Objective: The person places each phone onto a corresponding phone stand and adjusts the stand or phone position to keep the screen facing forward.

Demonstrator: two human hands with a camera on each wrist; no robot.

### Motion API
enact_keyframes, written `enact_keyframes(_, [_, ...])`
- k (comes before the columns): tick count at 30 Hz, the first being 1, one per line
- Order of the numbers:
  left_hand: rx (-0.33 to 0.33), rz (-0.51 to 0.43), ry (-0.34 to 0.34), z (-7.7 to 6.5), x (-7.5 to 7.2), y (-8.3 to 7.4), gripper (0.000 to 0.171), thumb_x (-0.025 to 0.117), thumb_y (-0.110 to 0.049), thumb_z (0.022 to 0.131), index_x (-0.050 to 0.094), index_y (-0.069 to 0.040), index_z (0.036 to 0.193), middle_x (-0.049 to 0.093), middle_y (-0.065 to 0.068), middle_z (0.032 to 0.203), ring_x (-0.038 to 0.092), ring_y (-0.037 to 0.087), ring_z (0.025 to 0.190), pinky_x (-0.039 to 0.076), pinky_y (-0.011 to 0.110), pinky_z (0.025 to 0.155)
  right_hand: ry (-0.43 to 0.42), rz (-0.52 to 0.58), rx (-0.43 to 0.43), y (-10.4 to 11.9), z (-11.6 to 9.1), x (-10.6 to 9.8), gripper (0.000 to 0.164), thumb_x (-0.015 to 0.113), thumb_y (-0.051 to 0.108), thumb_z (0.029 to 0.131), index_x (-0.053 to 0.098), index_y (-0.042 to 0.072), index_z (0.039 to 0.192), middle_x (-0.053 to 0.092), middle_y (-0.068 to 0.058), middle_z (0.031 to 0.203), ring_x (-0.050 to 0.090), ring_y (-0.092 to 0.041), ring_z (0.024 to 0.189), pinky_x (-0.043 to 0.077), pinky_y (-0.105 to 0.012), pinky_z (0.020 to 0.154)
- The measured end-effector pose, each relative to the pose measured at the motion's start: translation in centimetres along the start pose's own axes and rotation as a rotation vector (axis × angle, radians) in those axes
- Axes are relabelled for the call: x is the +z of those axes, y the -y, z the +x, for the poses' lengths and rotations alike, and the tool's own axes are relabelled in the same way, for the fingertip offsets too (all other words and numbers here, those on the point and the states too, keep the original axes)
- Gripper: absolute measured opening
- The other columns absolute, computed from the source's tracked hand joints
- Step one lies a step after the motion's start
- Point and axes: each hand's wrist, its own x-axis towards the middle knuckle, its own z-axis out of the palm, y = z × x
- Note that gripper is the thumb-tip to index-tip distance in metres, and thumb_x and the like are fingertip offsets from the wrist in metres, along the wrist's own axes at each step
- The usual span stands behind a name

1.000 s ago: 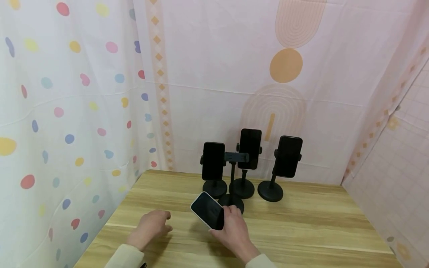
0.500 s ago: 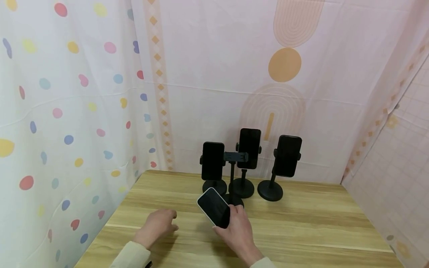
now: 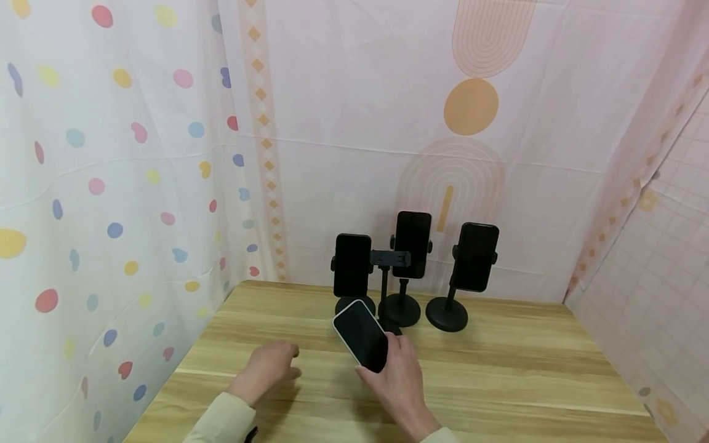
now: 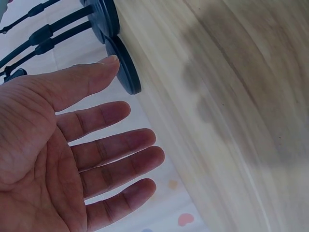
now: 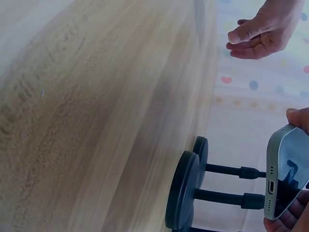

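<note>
My right hand [image 3: 403,381] grips a smartphone [image 3: 360,335] with a light edge and a dark screen, thumb on one side and fingers on the other. In the right wrist view the smartphone's bottom edge [image 5: 272,181] shows its charging port. The smartphone is tilted above the table, overlapping the base of a black phone stand whose holder [image 3: 390,258] has no phone in it. My left hand [image 3: 268,369] hovers over the table to the left, holding nothing. Its fingers [image 4: 120,154] are spread and relaxed in the left wrist view.
Behind stand three more black stands, each bearing a dark phone: left phone [image 3: 352,266], middle phone [image 3: 413,237] and right phone [image 3: 476,257]. The wooden table [image 3: 509,381] meets patterned curtains [image 3: 343,184] at the back and left.
My right hand has carried the smartphone a little right and away from me, toward the stand with the bare holder. My left hand has drifted slightly right and forward.
</note>
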Motion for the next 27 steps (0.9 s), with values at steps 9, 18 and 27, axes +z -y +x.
enact_keyframes(9, [0.019,0.016,-0.036,0.3,-0.5,-0.9,0.029,0.086,-0.02,0.075,0.071,-0.003,0.093,0.07,0.011,0.09,0.067,0.03,0.08,0.055,0.047,0.069,-0.07,0.032,0.009,0.3,0.2,-0.9,0.082,0.092,0.046,0.062,0.062,-0.001,0.121,0.057,-0.012,0.107,0.055,-0.023,0.094,0.051,-0.04,0.076])
enact_keyframes(18, [0.042,0.015,-0.063,0.7,-0.9,-1.6,0.028,0.086,-0.019,0.073,0.069,-0.004,0.089,0.07,0.011,0.088,0.066,0.031,0.081,0.053,0.05,0.068,-0.125,0.049,-0.012,0.5,0.4,-1.6,0.08,0.092,0.046,0.061,0.062,0.0,0.119,0.056,-0.011,0.101,0.051,-0.022,0.089,0.049,-0.038,0.071])
enact_keyframes(27, [0.069,0.015,-0.057,1.2,-1.3,-2.5,0.029,0.085,-0.021,0.077,0.071,-0.003,0.095,0.07,0.011,0.09,0.066,0.029,0.08,0.054,0.046,0.069,-0.142,0.062,0.011,1.0,0.7,-2.2,0.079,0.09,0.049,0.064,0.061,0.002,0.121,0.056,-0.01,0.103,0.051,-0.022,0.09,0.047,-0.038,0.074])
